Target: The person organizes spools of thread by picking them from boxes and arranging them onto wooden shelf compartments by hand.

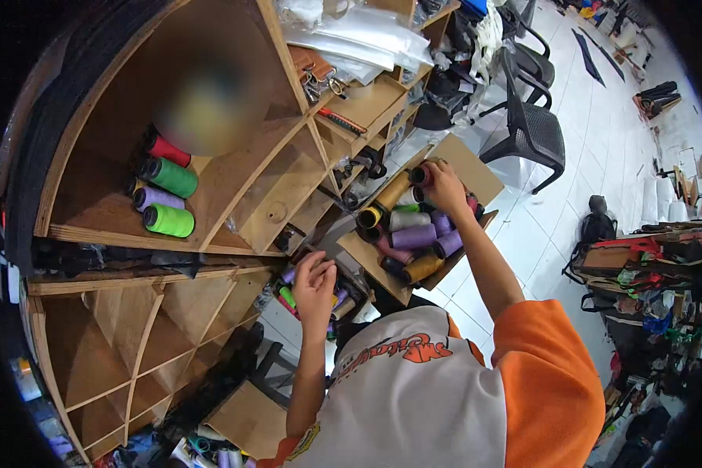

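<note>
My right hand (pixel 446 189) is closed around a dark maroon thread spool (pixel 422 175) at the upper edge of an open cardboard box (pixel 476 168). Inside that box lie several spools, among them a purple spool (pixel 413 237), a gold spool (pixel 423 267) and a long tan spool (pixel 388 196). My left hand (pixel 315 285) hovers with loosely bent fingers and nothing visible in it. Below it is a lower container with more spools, where a bright green spool (pixel 288 296) shows. My hand hides part of that container.
A wooden shelf (pixel 249 179) on the left holds a red spool (pixel 168 150), a dark green spool (pixel 171 179), a lilac spool (pixel 161 200) and a lime spool (pixel 169 221). Plastic bags (pixel 359 35) lie on the shelf top. A black chair (pixel 532 129) stands beyond the box on white tiles.
</note>
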Available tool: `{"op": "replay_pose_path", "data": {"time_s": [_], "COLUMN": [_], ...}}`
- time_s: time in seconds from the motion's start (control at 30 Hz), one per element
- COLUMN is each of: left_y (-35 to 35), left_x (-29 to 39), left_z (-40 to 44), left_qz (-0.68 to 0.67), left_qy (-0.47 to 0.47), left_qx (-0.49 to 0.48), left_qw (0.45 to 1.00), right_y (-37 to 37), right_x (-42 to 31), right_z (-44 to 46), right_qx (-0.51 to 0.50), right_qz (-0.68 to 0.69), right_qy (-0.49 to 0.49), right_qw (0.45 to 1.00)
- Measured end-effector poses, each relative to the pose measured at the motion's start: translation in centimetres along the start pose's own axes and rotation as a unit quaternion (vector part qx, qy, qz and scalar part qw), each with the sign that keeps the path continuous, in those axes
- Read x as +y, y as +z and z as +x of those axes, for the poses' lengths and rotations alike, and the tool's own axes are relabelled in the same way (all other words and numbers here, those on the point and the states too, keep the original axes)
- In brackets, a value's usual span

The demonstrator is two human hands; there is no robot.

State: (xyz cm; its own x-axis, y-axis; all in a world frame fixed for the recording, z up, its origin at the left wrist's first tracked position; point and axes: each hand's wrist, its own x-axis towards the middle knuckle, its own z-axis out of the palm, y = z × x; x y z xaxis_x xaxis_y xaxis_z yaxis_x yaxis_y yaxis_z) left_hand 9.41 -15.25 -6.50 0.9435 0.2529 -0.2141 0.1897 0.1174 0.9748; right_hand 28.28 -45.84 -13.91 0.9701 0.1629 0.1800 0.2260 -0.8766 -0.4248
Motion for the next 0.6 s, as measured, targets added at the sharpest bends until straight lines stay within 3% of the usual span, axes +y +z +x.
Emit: {"op": "replay_pose_path", "data": {"time_s": [0.1,0.2,0.23,0.33,0.47,0.5,0.6], "left_y": [0.8,2.0,2.3,3.3,2.3,2.4,1.4], "left_x": [-0.1,0.3,0.1,0.0,-2.0,-1.4,-1.8], "left_z": [-0.1,0.3,0.5,1.1,1.6,1.2,0.3], "left_qz": [0.007,-0.126,-0.174,-0.296,-0.327,-0.304,-0.316], "left_qy": [-0.011,-0.148,-0.161,-0.26,-0.283,-0.273,-0.279], "left_qx": [-0.037,-0.103,-0.147,-0.178,-0.212,-0.167,-0.184], "left_qw": [0.999,0.975,0.96,0.902,0.876,0.897,0.888], "right_y": [-2.5,-5.3,-6.0,-6.5,-5.6,-5.3,-3.6], "right_x": [-3.1,-7.7,-9.7,-14.1,-16.0,-16.1,-16.2], "right_z": [-1.4,-4.2,-5.6,-8.8,-11.1,-11.3,-11.4], "right_qx": [0.102,0.046,-0.02,-0.067,-0.08,-0.083,-0.137], "right_qz": [0.09,0.175,0.192,0.216,0.218,0.204,0.285], "right_qy": [-0.032,-0.117,-0.104,-0.227,-0.266,-0.269,-0.291], "right_qw": [0.99,0.977,0.976,0.947,0.936,0.938,0.903]}}
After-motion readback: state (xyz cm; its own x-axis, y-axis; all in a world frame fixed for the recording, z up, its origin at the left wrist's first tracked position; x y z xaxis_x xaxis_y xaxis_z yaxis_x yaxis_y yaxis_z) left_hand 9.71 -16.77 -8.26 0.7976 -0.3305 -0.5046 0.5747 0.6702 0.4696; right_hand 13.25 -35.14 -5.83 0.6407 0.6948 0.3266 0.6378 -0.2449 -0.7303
